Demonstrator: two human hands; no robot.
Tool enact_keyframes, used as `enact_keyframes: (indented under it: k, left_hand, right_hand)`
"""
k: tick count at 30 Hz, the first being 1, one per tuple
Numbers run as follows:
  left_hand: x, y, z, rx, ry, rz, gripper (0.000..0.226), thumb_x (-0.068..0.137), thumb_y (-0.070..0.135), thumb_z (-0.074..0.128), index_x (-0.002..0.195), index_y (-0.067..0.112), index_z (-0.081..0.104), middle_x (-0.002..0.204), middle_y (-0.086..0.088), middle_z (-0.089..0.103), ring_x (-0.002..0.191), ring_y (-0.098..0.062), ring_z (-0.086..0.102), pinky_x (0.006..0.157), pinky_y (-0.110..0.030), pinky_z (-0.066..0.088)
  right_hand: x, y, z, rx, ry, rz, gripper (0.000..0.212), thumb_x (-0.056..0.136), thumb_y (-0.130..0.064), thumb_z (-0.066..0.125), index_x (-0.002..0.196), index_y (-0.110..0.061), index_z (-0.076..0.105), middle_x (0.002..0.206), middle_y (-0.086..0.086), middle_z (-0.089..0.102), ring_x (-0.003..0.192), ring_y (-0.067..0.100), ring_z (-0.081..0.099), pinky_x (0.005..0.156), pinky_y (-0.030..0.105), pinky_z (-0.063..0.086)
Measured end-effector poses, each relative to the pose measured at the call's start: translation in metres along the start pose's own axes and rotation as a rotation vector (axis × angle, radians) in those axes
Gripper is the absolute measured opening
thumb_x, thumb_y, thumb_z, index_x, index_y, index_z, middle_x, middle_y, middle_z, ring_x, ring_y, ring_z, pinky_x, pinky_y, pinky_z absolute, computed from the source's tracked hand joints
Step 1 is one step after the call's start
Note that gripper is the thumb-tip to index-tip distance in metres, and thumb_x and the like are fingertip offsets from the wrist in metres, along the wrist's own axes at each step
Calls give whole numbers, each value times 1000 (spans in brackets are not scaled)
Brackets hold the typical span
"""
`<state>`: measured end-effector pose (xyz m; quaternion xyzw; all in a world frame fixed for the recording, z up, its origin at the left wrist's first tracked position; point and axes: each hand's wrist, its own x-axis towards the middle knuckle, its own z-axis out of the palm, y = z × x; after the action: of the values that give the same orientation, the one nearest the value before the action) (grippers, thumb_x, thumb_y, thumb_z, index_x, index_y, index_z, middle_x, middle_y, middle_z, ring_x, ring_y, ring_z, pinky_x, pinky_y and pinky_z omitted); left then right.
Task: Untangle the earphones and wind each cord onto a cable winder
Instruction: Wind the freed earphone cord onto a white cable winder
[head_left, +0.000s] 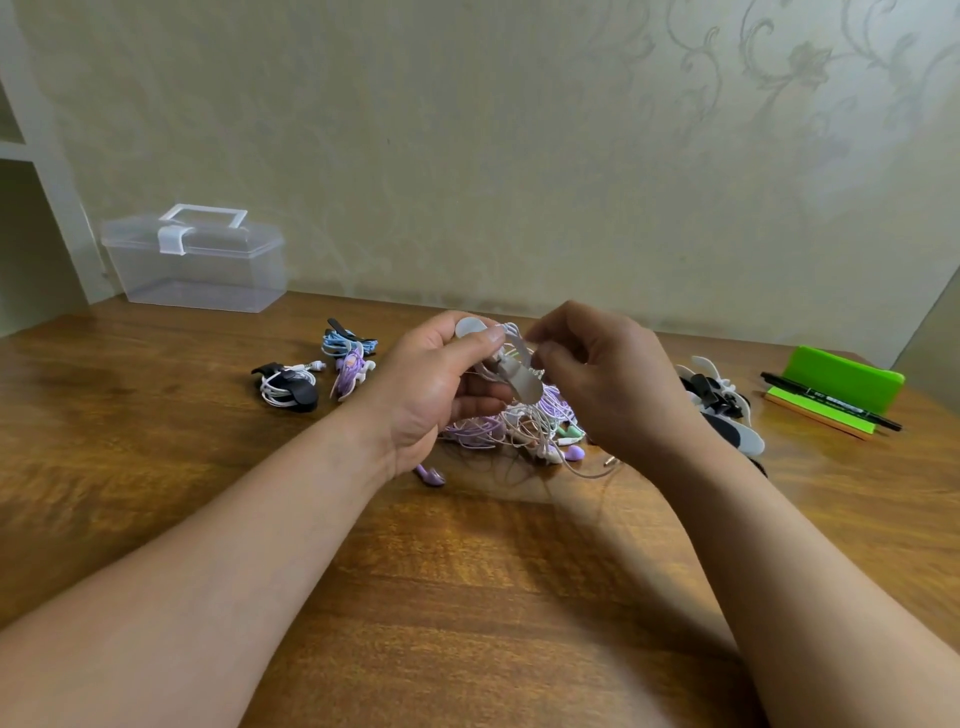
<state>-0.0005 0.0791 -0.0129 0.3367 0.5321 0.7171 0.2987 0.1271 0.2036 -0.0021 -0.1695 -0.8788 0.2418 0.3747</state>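
Observation:
My left hand (434, 384) grips a white cable winder (519, 376) above the table, thumb pressed on its upper lobe. A pale earphone cord (511, 332) loops around the winder's waist. My right hand (597, 379) pinches that cord just to the right of the winder. Below both hands lies a tangle of purple and white earphone cords (519, 428) with loose earbuds at its near edge. To the left lie three wound sets: a white cord on a black winder (288, 387), a purple one (349, 373) and a blue one (345, 340).
A clear plastic box with a handle (195, 260) stands at the back left by the wall. Spare black and white winders (719, 397) are heaped right of my right hand. Further right are a green holder (841, 376) and a black marker (831, 400). The wooden table (467, 571) spreads below.

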Motion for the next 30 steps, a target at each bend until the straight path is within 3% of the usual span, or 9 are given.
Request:
enact_keyframes:
  k: [2, 4, 9, 12, 17, 19, 23, 28, 30]
  left_hand:
    - [-1, -1, 2, -18, 17, -18, 2, 102, 15, 62, 100, 14, 63, 76, -2, 68, 59, -18, 67, 53, -25, 57]
    - [-1, -3, 4, -45, 34, -31, 3, 100, 17, 64, 97, 16, 63, 74, -1, 69, 59, -21, 69, 54, -28, 58]
    - [0, -7, 7, -81, 109, -20, 7, 100, 15, 65, 103, 13, 59, 92, -13, 68, 66, -27, 73, 62, -36, 64]
    - [2, -12, 10, -59, 160, 66, 10, 100, 11, 65, 105, 10, 56, 96, -14, 69, 73, -15, 73, 73, -38, 66]
    - [3, -13, 14, -131, 215, 143, 11, 102, 10, 63, 102, 9, 52, 100, -17, 69, 84, -20, 73, 84, -46, 64]
    - [3, -14, 15, -181, 225, 141, 11, 103, 10, 62, 102, 10, 51, 103, -22, 67, 84, -26, 72, 82, -48, 64]
    - [3, -19, 16, -233, 249, 115, 11, 103, 14, 61, 102, 15, 50, 116, -33, 66, 85, -32, 68, 75, -49, 61]
    - [3, -19, 22, -335, 254, 86, 10, 104, 14, 60, 103, 17, 50, 88, -16, 69, 57, -18, 64, 49, -31, 52]
    - [3, -20, 22, -334, 263, 91, 11, 103, 15, 61, 103, 17, 50, 87, -15, 69, 53, -16, 62, 44, -27, 49]
  right_hand:
    - [-1, -2, 1, -30, 8, -11, 18, 96, -11, 63, 98, -24, 75, 71, -10, 68, 65, 4, 58, 57, 14, 40]
    - [-2, -3, 1, -26, 5, -14, 14, 96, -13, 65, 97, -23, 75, 76, -13, 69, 72, 0, 61, 61, 11, 41]
    - [-4, -9, 8, 13, 46, 18, 8, 92, -14, 68, 91, -22, 66, 80, -12, 68, 78, 4, 62, 64, 14, 44]
    - [-6, -14, 12, 42, 95, 64, 9, 89, -13, 68, 86, -20, 63, 75, -9, 66, 71, 8, 59, 56, 16, 40]
    - [-8, -21, 25, 296, 89, 224, 6, 93, -16, 73, 91, -18, 67, 76, 0, 72, 71, 14, 68, 64, 32, 53]
    - [-10, -23, 28, 461, 47, 331, 3, 95, -14, 71, 95, -12, 69, 80, 7, 77, 71, 16, 72, 62, 34, 55]
    - [-11, -28, 31, 722, 29, 470, 8, 100, -6, 66, 101, 1, 68, 77, 8, 77, 63, 12, 70, 55, 23, 53]
    - [-11, -33, 40, 938, -18, 606, 16, 102, -5, 61, 88, -2, 68, 72, 8, 72, 55, 12, 61, 50, 21, 51]
    - [-11, -35, 41, 1070, -70, 672, 20, 103, -4, 58, 86, -3, 69, 69, 6, 69, 54, 10, 58, 49, 19, 50]
